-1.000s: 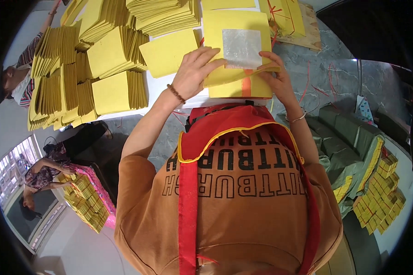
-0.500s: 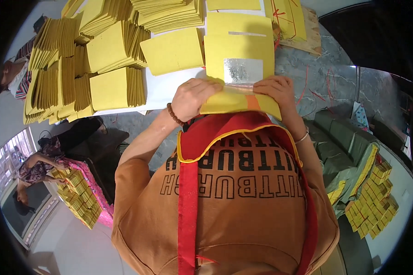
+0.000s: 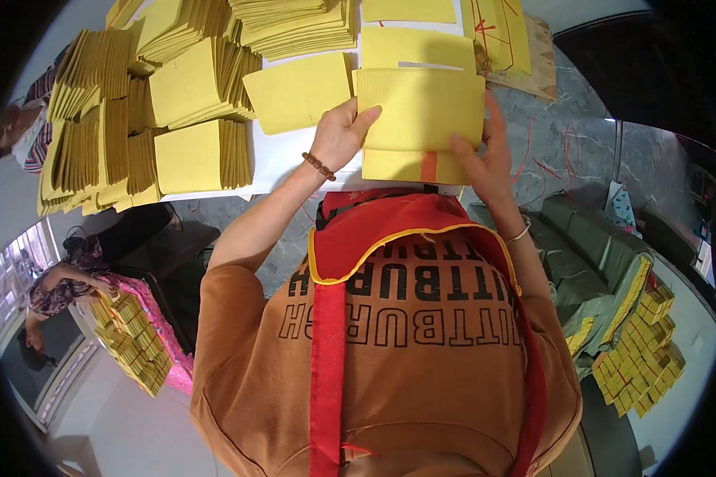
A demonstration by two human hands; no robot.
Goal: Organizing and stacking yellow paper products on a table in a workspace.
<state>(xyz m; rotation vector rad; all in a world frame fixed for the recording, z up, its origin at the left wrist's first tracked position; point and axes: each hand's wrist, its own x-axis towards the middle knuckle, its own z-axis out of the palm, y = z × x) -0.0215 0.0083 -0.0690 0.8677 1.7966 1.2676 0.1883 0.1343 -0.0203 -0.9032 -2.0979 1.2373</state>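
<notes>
Both my hands grip a folded yellow paper wad (image 3: 422, 111) over the table's near edge. My left hand (image 3: 338, 139) pinches its left side, thumb on top and fingers partly hidden. At the right side, my right hand (image 3: 489, 159) is closed round the edge, its thumb on the face and its fingers behind. Just below the wad, a yellow paper strip with an orange band (image 3: 428, 167) shows. Another yellow wad (image 3: 301, 94) lies to the left of my left hand, and yellow sheets (image 3: 418, 46) lie beyond the held one.
Folded yellow paper stacks (image 3: 187, 155) crowd the left of the white-topped table (image 3: 274, 163). A red-tied bundle (image 3: 500, 36) stands at the far right. Green sofa seats (image 3: 589, 238) and piled bundles (image 3: 640, 350) are at right. Another person (image 3: 64, 278) is by a pink-edged container at left.
The yellow paper has been folded over away from me, and its silver patch no longer shows. My hands have shifted to the wad's left and right sides.
</notes>
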